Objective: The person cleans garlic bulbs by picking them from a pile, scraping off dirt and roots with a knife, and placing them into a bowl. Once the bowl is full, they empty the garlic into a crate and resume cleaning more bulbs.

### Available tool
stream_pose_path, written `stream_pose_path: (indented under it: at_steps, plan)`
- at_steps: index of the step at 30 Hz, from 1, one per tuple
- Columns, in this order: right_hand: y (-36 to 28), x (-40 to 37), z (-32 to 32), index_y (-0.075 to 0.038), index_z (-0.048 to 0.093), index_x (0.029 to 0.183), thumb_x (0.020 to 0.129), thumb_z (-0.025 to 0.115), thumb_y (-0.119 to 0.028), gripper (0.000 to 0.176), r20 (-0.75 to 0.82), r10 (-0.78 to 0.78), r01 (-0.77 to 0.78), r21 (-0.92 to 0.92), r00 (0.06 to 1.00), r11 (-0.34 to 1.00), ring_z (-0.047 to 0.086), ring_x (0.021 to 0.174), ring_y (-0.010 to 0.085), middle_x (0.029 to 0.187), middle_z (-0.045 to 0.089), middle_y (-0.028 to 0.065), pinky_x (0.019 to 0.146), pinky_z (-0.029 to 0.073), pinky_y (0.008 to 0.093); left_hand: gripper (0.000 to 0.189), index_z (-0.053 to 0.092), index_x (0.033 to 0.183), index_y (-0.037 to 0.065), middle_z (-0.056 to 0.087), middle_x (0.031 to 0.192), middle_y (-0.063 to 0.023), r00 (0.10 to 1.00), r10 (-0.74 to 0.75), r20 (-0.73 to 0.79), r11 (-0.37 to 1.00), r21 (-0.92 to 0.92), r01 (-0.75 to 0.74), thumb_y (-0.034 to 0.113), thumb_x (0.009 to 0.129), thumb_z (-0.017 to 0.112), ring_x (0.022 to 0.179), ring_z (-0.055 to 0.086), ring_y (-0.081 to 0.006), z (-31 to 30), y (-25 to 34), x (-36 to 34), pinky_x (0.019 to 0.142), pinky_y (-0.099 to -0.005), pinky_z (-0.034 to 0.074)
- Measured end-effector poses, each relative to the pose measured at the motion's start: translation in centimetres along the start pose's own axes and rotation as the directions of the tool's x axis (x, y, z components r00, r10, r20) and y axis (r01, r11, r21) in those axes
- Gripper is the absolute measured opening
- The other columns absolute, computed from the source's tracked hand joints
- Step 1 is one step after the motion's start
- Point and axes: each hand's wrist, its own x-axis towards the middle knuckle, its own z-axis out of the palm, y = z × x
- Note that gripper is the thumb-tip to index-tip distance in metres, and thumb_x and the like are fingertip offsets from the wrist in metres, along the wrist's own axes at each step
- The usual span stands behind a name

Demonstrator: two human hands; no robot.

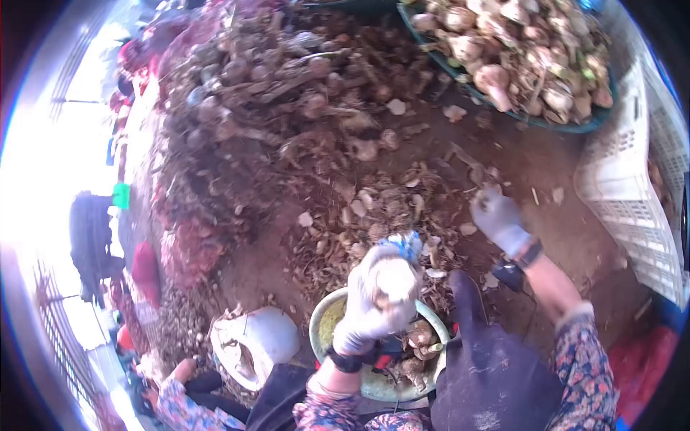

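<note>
Left fingers (361,291) curled round garlic bulb (396,279) | right fingers (490,204) apart from it, grip unclear

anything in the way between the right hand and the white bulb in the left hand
Nothing visible stands between the right hand and the white bulb in the left hand; the gap shows only dry scraps on the ground below. One view leaves their depth uncertain.

L hand (377,302) gloved, fingers curled in grip; R hand (499,220) gloved, farther fwd, fingers bent, apart fr. L.
</note>
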Motion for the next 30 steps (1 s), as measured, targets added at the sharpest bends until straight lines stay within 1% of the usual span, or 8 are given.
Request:
stream_pose_path:
  at_steps: [3,6,10,18,21,24,25,30]
  plan:
    - [-1.5,-1.5,-3.3,-0.008,0.063,0.081,0.08,0.063,-0.033,0.026,0.041,-0.021,0.022,-0.036,0.999,0.999,0.063,0.07,0.0364,0.071,0.065,0.0163,0.064,0.051,0.0442,0.053,0.058,0.117,-0.001,0.065,0.098,-0.0078,0.702,-0.649,0.293,0.76,0.205,0.617,0.03,0.076,0.073,0.091,0.062,-0.0136,-4.5,0.7,0.9,0.081,-0.0258,0.048]
    - [-1.8,-2.6,-3.1,-0.007,0.063,0.081,0.079,0.063,-0.033,0.026,0.212,0.158,-0.142,-0.091,0.964,0.986,0.063,0.073,0.0362,0.074,0.065,0.0181,0.066,0.051,0.0435,0.072,0.053,0.127,0.005,0.061,0.121,-0.0161,0.652,-0.697,0.299,0.498,0.856,0.138,0.037,0.068,0.08,0.114,0.058,-0.0241,-6.1,2.5,2.0,0.097,-0.0347,0.044]
    - [-1.8,-3.5,-1.2,-0.005,0.062,0.079,0.08,0.061,-0.033,0.028,0.301,0.128,-0.146,0.035,0.945,0.989,0.062,0.076,0.0375,0.077,0.063,0.0191,0.068,0.049,0.0437,0.059,0.045,0.129,0.007,0.057,0.117,-0.0187,0.969,0.198,0.148,0.267,0.943,-0.198,0.018,0.074,0.065,0.103,0.059,-0.0367,-7.6,-6.1,10.7,0.085,-0.042,0.05]
    - [0.4,-3.4,-1.2,-0.005,0.062,0.077,0.08,0.062,-0.04,0.035,0.325,0.162,-0.179,0.022,0.932,0.984,0.062,0.074,0.0376,0.076,0.063,0.0193,0.066,0.048,0.044,0.066,0.048,0.128,0.01,0.059,0.114,-0.0178,0.976,-0.15,-0.155,-0.181,0.975,0.126,0.025,0.071,0.076,0.091,0.064,-0.0324,-8.1,-13.5,24.4,0.077,-0.0409,0.053]
    - [-1.0,-2.7,-2.2,-0.005,0.061,0.076,0.079,0.064,-0.04,0.035,0.33,0.213,-0.244,0.055,0.92,0.968,0.062,0.072,0.0371,0.073,0.062,0.0192,0.065,0.048,0.0434,0.05,0.059,0.115,0.005,0.062,0.108,-0.0129,0.989,-0.146,0.011,0.014,1.0,-0.009,0.028,0.074,0.075,0.091,0.065,-0.0245,-8.4,-10.9,19.7,0.08,-0.0341,0.052]
    - [-4.2,-2.1,-2.6,-0.005,0.06,0.075,0.08,0.064,-0.033,0.029,0.309,0.06,-0.127,0.203,0.949,0.971,0.062,0.069,0.0366,0.07,0.061,0.0184,0.063,0.047,0.0422,0.064,0.049,0.126,0.001,0.06,0.112,-0.0072,0.965,-0.263,-0.013,0.945,0.2,0.26,0.017,0.071,0.076,0.1,0.059,-0.015,-7.7,-9.6,13.3,0.092,-0.0278,0.045]
    - [-5.8,-2.2,-2.9,-0.005,0.06,0.075,0.08,0.064,-0.031,0.027,0.298,-0.001,-0.076,0.247,0.955,0.966,0.062,0.069,0.0365,0.07,0.06,0.0182,0.062,0.047,0.0421,0.067,0.043,0.13,0.002,0.062,0.107,-0.0077,0.973,-0.232,0.02,0.963,-0.14,0.232,0.014,0.072,0.074,0.098,0.06,-0.0151,-6.8,-9.2,11.3,0.089,-0.0272,0.046]
    - [-11.8,-2.7,-4.0,-0.007,0.056,0.082,0.078,0.064,-0.024,0.019,0.299,-0.319,0.28,0.165,0.9,0.946,0.063,0.063,0.0358,0.064,0.061,0.0157,0.055,0.048,0.0452,0.069,0.035,0.139,0.003,0.057,0.102,-0.001,0.946,-0.319,-0.046,0.947,0.008,0.32,0.024,0.081,0.065,0.087,0.055,-0.0098,-4.3,-6.7,6.0,0.08,-0.0241,0.047]
